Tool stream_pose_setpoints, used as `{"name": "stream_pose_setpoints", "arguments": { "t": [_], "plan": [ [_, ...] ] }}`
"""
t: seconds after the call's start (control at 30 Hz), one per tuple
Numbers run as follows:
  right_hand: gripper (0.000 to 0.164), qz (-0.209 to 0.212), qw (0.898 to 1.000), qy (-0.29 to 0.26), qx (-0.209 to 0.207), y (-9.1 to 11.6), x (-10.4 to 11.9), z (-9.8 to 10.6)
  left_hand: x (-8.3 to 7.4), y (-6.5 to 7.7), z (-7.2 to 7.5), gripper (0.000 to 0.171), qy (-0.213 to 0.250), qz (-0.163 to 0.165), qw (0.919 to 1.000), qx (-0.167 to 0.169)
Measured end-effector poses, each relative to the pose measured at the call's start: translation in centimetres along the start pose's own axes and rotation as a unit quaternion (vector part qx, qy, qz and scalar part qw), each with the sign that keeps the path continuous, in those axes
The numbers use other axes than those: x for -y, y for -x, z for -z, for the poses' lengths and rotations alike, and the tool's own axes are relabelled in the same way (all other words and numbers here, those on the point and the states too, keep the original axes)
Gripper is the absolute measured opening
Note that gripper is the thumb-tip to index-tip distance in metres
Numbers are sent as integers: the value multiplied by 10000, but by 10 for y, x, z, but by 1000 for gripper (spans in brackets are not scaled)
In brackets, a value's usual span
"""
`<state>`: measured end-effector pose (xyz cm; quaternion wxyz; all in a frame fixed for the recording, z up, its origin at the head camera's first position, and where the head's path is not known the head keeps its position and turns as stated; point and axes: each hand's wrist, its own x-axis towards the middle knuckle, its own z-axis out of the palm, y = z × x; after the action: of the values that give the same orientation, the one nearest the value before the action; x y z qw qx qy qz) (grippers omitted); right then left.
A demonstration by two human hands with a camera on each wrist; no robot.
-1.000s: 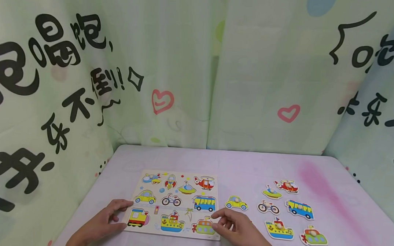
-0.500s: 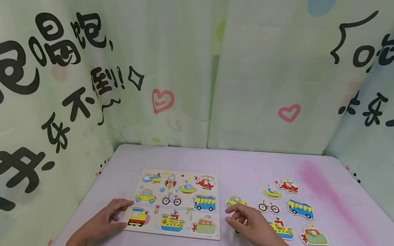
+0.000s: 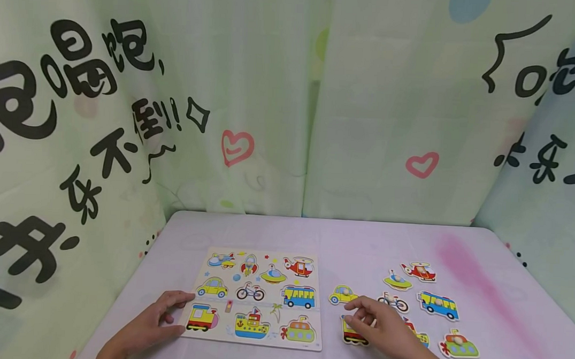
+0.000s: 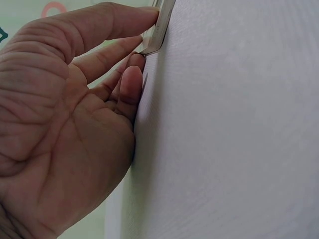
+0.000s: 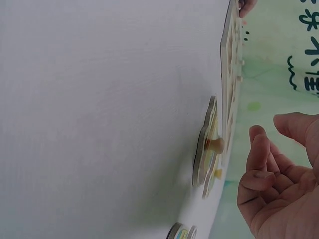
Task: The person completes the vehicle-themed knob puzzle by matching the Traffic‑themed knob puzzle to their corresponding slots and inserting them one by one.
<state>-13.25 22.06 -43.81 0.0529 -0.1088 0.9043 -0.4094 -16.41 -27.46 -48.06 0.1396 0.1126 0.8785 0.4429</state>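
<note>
A wooden puzzle board printed with vehicles lies on the table. My left hand holds its left edge near the front corner, thumb and index finger against it; in the left wrist view the thumb tip meets the board's corner. My right hand hovers over the train piece, partly covering it. From the right wrist, that piece's wooden knob stands apart from the loosely bent fingers, and nothing is between them. A yellow car piece lies just beyond this hand.
Right of the hand lie a bicycle piece, a bus piece, a submarine piece and a half-covered ship piece. Farther back are a flying saucer piece and a helicopter piece. A printed curtain surrounds the table.
My right hand has moved off the board's right edge to the right, over the train piece, which now shows partly beneath it. The left hand stays on the board.
</note>
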Motion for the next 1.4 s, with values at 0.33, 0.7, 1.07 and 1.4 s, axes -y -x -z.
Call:
{"name": "stream_pose_setpoints", "arguments": {
  "t": [0.33,0.7,1.07,1.4],
  "plan": [
    [28,203,9997,68,70,4,-11,13,0,0,0,67,53,-28,10000,-25],
    [25,318,9963,778,-204,4,-21,24,3,-1,-1,67,103,-38,9999,-27],
    [24,-139,9911,1209,-538,4,-33,37,3,-1,-2,67,109,-9,9999,-45],
    [30,-695,9892,1139,-605,0,-46,52,2,0,-1,65,36,-62,10000,-60]
  ]
}}
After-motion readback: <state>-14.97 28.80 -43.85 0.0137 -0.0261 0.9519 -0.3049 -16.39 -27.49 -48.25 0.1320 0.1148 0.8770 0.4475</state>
